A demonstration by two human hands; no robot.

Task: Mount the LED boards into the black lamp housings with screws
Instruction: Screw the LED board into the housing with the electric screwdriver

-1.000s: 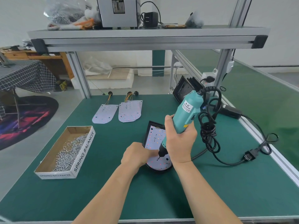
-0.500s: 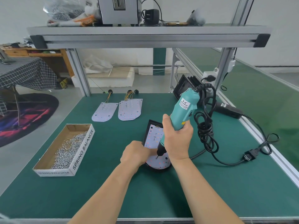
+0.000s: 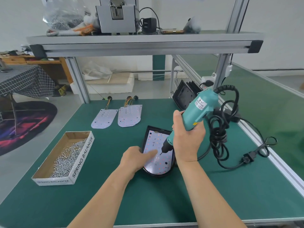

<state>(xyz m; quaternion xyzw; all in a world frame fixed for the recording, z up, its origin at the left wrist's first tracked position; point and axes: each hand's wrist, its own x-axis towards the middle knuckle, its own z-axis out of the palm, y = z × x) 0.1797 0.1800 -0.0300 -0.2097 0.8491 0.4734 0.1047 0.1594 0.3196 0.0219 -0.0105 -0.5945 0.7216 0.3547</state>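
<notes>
Green matting (image 3: 164,195) is covering the whole bench, and everything is lying on it around the working hand. Well to the left of the grip, a cardboard box (image 3: 82,155) is holding loose screws (image 3: 69,158). Beyond the grip and to its left, spare LED boards (image 3: 130,116) are waiting flat. Just behind the tool, more black housings (image 3: 184,94) are leaning in a stack.

Directly under the grip, the black lamp housing (image 3: 156,174) is lying face up with its LED board (image 3: 154,142) seated inside. The right hand (image 3: 185,142) is wrapping tightly round the teal electric screwdriver (image 3: 197,109), which is tilting up and away to the right, its cord (image 3: 218,134) hanging in loops on the far side of the hand. The left hand (image 3: 134,158) is resting at the housing's left rim, with its forefinger (image 3: 152,153) lying straight on the board, close beside the bit (image 3: 161,153). Its other fingers are folding under and I cannot see them holding anything.

The bit is touching or nearly touching the board. The screw itself is too small to make out.

The step looks like driving one screw. Doing it well probably means bringing the driver more upright over the hole, pressing the board flat so it is not shifting, and drawing the forefinger clear of the bit before triggering. Stopping once the screw seats should spare the thin board.
</notes>
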